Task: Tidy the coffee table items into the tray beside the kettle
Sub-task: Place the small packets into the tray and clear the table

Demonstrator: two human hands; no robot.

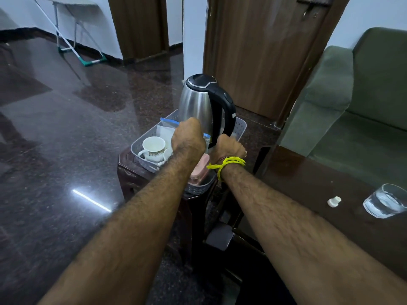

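A pale grey perforated tray (240,128) sits on a small dark side table (127,170). In it stand a steel kettle (196,102) with a black handle, a white patterned cup (154,147) and a second white cup (167,154). A pink object (201,170) lies at the tray's near end. A clear zip bag (169,123) with a blue strip stands between the cups and the kettle. My left hand (187,142) grips its top edge, fingers curled down. My right hand (230,147), with a yellow thread at the wrist, is curled by the kettle's base; its fingers are hidden.
A dark coffee table (319,183) on the right holds a glass of water (385,203) and a small white cap (334,201). A green sofa (363,95) stands behind it. A wooden door is behind the kettle, and polished dark floor lies to the left.
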